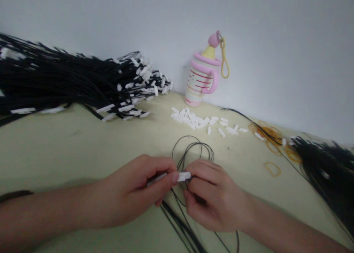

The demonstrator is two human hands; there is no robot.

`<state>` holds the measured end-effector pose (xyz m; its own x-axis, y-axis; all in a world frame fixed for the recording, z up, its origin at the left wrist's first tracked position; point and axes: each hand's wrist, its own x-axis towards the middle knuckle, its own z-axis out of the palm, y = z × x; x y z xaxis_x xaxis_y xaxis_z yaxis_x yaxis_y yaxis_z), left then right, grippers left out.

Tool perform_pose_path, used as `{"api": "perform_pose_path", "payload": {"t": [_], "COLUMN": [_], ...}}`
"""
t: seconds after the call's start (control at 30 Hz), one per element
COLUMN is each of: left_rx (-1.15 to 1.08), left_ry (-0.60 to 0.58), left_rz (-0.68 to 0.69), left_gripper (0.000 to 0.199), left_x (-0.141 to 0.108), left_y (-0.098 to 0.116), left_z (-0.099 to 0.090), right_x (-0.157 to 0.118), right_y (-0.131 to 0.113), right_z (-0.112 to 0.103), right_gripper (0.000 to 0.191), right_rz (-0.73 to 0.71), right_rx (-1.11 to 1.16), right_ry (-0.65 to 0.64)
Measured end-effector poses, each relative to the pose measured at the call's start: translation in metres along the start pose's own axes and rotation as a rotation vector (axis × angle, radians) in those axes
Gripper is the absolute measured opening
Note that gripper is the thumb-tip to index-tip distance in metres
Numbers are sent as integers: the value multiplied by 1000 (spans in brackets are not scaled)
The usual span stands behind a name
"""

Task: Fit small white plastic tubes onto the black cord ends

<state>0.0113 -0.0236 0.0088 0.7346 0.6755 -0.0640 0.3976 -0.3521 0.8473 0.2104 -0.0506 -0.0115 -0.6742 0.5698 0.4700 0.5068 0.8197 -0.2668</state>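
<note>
Between thumb and fingers, my left hand [149, 183] grips a white plastic connector [183, 176], whose ribbed end sticks out to the right. My right hand [211, 194] is closed at that end, pinching a thin black wire [188, 182] at the connector's edge; its fingertips are partly hidden. Thin black wires loop [199, 146] on the table behind the hands. More black wires [182, 227] run from under the hands toward the front edge of the picture.
Small white connectors [190, 118] lie scattered before a pink striped cup [201, 78]. A large bundle of black wires with white ends [83, 78] lies at the back left. On the right are yellow rubber bands [272, 168] and another black wire bundle [329, 172]. A wall [110, 21] stands behind.
</note>
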Motion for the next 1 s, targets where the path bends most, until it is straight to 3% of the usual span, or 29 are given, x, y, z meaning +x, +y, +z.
{"api": "perform_pose_path", "payload": {"t": [1.0], "left_rx": [13], "left_ry": [-8], "left_rz": [16], "left_gripper": [26], "left_x": [0], "left_y": [-11], "left_z": [2], "right_x": [-2], "right_y": [3], "right_z": [0], "right_gripper": [18], "right_rz": [13], "right_rx": [42], "right_ry": [-54]}}
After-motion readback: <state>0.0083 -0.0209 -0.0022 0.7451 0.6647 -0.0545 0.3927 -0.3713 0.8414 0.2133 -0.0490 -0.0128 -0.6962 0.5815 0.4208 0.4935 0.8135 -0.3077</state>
